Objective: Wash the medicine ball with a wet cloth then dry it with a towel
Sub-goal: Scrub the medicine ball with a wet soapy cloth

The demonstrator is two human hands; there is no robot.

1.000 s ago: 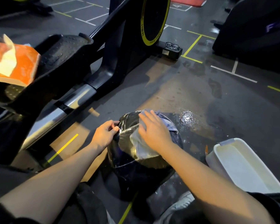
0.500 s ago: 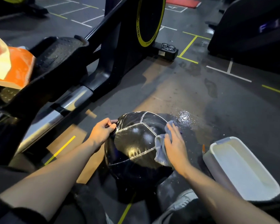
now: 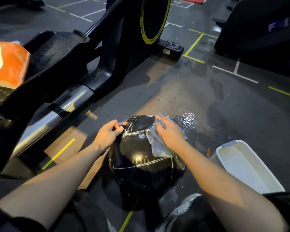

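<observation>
A black medicine ball [image 3: 141, 158] with pale seams sits on the gym floor between my knees, its surface wet and shiny. My right hand [image 3: 170, 131] lies flat on a grey-blue wet cloth [image 3: 157, 144] and presses it against the ball's upper right side. The cloth hangs down past my wrist. My left hand [image 3: 110, 132] grips the ball's upper left edge, fingers curled against it.
A white plastic basin [image 3: 244, 166] stands on the floor at the right. A puddle [image 3: 187, 120] glistens just beyond the ball. A black exercise machine [image 3: 84, 67] fills the left, with an orange box [image 3: 8, 64] on it and glasses [image 3: 173, 44] on its base.
My right hand has carried the cloth from the ball's right side up onto its top right. My left hand has stayed on the left edge.
</observation>
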